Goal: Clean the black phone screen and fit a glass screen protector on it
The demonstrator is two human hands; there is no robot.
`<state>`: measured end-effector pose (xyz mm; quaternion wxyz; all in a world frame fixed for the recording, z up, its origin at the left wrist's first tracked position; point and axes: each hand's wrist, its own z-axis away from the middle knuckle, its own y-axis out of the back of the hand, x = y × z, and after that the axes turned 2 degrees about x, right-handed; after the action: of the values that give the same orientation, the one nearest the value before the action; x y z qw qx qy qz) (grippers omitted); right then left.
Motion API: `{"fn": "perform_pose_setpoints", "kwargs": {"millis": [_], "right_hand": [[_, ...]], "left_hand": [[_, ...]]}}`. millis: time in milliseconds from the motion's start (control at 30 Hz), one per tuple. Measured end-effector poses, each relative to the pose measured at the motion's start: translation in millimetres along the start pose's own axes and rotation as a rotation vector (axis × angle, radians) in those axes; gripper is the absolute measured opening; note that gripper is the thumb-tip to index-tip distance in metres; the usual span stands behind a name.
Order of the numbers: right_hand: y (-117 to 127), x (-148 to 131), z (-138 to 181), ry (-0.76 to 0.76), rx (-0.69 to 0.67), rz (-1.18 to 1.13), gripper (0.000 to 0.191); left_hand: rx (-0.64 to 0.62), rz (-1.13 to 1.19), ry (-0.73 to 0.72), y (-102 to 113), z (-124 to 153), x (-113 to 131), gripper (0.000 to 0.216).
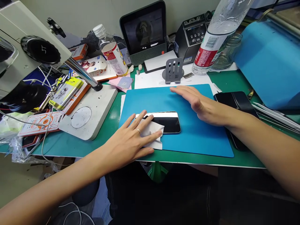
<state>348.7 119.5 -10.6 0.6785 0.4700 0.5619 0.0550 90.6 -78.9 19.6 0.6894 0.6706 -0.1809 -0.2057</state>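
A smartphone [172,122] with a dark, glossy screen lies face up on a blue mat [201,140]. Over its left end spreads my left hand [138,134], fingers stretched and apart, pressing a white tissue [156,128] against the glass. The tissue hangs past the phone's near edge onto the mat. My right hand [195,101] is held above the mat, right of the phone, with its fingers straight and nothing in them. Under the right forearm, a dark phone or case [234,100] rests at the mat's right edge, partly hidden.
A microscope base [100,106] stands left, beside stacked small boxes [67,93]. Behind the mat are a grey phone stand [173,70], a smart display [144,31], a juice bottle [114,57] and a large water bottle [211,47]. A blue cover [269,62] sits at right.
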Motion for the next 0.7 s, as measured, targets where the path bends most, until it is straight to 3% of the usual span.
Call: {"fn": "perform_pose_setpoints", "kwargs": {"millis": [400,700], "right_hand": [[-0.2,2.8,0.2,0.032,-0.002,0.016,0.109],[-0.4,1.4,1.6,0.011,-0.014,-0.015,0.107]], "left_hand": [[-0.002,0.094,-0.044,0.1,-47.1,19.3,0.053],[-0.003,0.097,0.021,4.9,-22.1,7.7,0.048]]}}
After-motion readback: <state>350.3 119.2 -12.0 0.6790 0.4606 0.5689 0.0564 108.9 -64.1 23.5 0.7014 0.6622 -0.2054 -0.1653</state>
